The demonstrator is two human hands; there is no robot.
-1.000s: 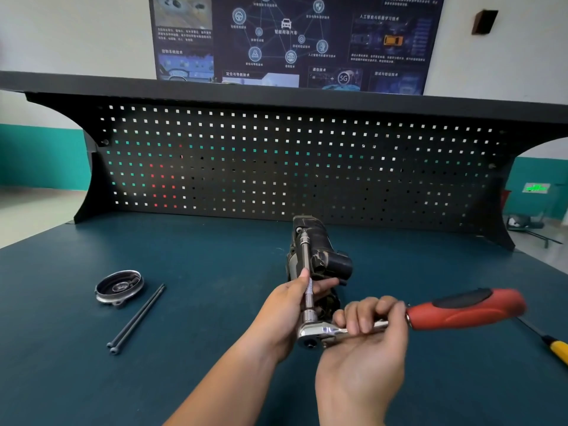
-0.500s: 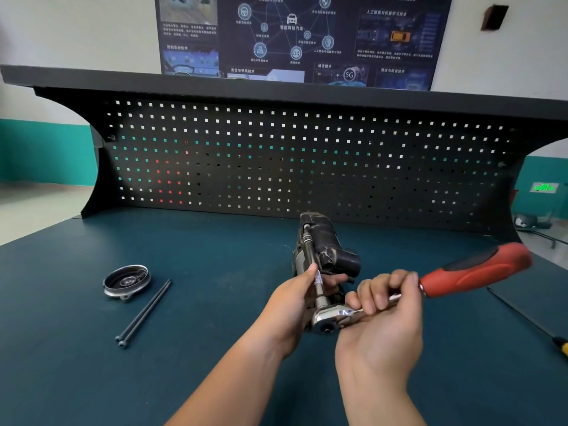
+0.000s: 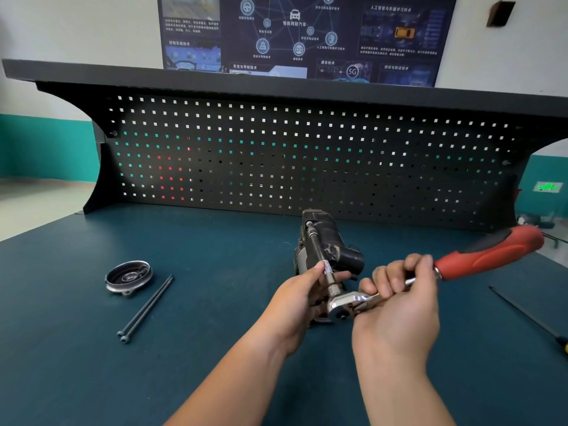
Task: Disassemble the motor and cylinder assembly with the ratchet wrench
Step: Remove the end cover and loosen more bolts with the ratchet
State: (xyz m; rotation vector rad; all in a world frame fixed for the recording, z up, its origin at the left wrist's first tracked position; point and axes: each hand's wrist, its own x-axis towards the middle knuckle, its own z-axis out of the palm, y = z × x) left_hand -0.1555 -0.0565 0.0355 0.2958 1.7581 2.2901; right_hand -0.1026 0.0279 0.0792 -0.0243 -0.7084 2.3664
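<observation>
Swinging up and away, the red grip of the ratchet wrench (image 3: 479,256) now points to the far right, where a second ago it lay nearly level, so that's a stroke on the fastener in progress. The right hand (image 3: 396,305) has its fingers curled round the chrome shank, just short of the red grip. The left hand (image 3: 295,299) pinches the knurled part of the extension bar (image 3: 319,256) between thumb and fingers, steadying it. Just beyond the left hand sits the motor and cylinder assembly (image 3: 336,241), lying on the bench (image 3: 92,364), with the bar running along it to a socket at the far end.

My read: this is the loosening step on a fastener at the far end of the housing. Next comes ratcheting the handle back and stroking again, keeping the bar in line so the socket stays seated. Whether the fastener is nearly free, I can't tell.

No bin or tray is in view. Well to the left of the left hand, a round end cap (image 3: 129,276) lies hollow side up like a shallow dish; only a shiny centre shows inside it. Just beside it lie two long bolts (image 3: 147,307), loose on the bench, side by side. Far right of the right hand, a screwdriver (image 3: 564,344) pokes in at the edge.
</observation>
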